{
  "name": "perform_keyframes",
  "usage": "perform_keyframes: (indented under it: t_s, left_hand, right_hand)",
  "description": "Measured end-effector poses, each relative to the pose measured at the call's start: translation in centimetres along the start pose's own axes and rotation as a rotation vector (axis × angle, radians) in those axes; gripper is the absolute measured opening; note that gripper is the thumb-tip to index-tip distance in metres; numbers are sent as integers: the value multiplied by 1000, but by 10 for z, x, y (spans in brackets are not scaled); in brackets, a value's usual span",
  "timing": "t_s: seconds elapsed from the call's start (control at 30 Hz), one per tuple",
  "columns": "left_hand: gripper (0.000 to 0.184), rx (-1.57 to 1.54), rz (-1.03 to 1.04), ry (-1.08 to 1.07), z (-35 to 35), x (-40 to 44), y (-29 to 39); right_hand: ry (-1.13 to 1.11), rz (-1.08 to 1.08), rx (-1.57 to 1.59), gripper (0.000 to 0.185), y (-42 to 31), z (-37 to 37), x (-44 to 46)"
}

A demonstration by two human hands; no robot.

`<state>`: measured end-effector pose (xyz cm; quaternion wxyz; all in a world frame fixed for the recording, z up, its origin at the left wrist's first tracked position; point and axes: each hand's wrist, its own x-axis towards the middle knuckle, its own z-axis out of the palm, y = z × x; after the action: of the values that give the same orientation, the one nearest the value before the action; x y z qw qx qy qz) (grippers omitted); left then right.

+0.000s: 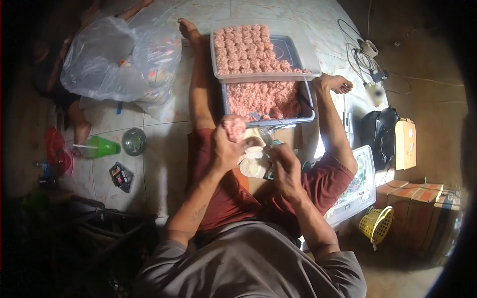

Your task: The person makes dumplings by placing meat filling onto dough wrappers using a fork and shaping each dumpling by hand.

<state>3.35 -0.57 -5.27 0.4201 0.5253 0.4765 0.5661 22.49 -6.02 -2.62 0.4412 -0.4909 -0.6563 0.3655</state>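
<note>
My left hand (228,146) is closed round a lump of pink minced mixture (234,128), which shows above the fingers. Close to its right, my right hand (285,161) has its fingers curled; what they hold is too small to name. Pale round discs (252,167) lie between and below the hands. Beyond them a blue-rimmed tub (312,111) holds loose pink mixture (263,98). A clear plastic tray (314,64) rests across its far part, with rows of shaped pink lumps (242,48) in it.
My legs stretch along both sides of the tub. A large plastic bag (107,62), a green cup (105,147) and a glass bowl (134,141) are at left, with another person (78,116) beyond. A yellow basket (376,226), boxes (415,208) and cables are at right.
</note>
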Motion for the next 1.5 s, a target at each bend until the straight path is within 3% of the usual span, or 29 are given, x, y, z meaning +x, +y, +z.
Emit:
perform_keyframes:
  t_s: [0.07, 0.1, 0.17, 0.27, 0.37, 0.5, 0.6, 0.67, 0.8, 0.83, 0.93, 1.07, 1.1, 1.17, 1.2, 1.23, 1.33, 1.43, 1.5]
  left_hand:
    - [58, 101, -73, -123, -14, 9, 27]
    - [59, 143, -24, -171, -16, 13, 28]
    - [58, 190, -5, -239, -13, 13, 35]
    - [58, 172, 26, -306, -10, 18, 34]
    - [61, -28, 1, -227, -15, 15, 41]
    - [58, 167, 41, -293, -23, 16, 54]
    - [59, 145, 5, -492, -27, 17, 48]
    - [59, 119, 181, -339, -19, 16, 52]
    - [61, -220, -75, -283, -14, 7, 37]
    - [59, -318, -66, -258, -10, 6, 38]
    - [57, -232, -9, -266, -8, 6, 43]
    - [65, -258, -176, -346, -7, -4, 35]
    - [69, -71, -41, -300, -4, -3, 32]
    - [70, -145, 14, -236, 2, -3, 26]
    - [71, -221, 65, -175, 4, -2, 30]
    - [70, -414, -231, -237, -5, -4, 45]
    - [72, -253, -136, -339, -25, 0, 36]
    - [61, -226, 2, -305, -17, 1, 32]
    - [46, -201, 19, -353, -15, 4, 40]
  right_hand:
    - [8, 258, 199, 15, 9, -4, -12]
    - [16, 265, 199, 15, 8, -4, -16]
    - [-114, 500, 430, 19, 7, -1, -19]
    - [-101, 472, 626, 21, 13, 6, -23]
    - [-89, 469, 685, 21, 14, 5, -27]
    - [-115, 478, 673, 21, 16, -2, -31]
    - [-123, 472, 664, 22, 12, -3, -34]
    - [-139, 453, 674, 22, 11, 0, -35]
    - [-146, 409, 695, 22, 11, 5, -35]
    - [-147, 403, 703, 22, 12, 6, -34]
    - [-147, 416, 699, 20, 11, 8, -31]
    - [-133, 190, 372, 15, 7, 20, -25]
    - [-71, 132, 297, 14, 3, 23, -23]
    - [-1, 63, 194, 15, 3, 21, -22]
    - [14, 121, 248, 13, 2, 18, -23]
    - [28, 183, 328, 13, 1, 14, -26]
    - [13, 314, 441, 13, 4, 3, -34]
    - [-121, 192, 292, 10, 2, 3, -36]
    - [-67, 29, 177, 6, 1, 13, -31]
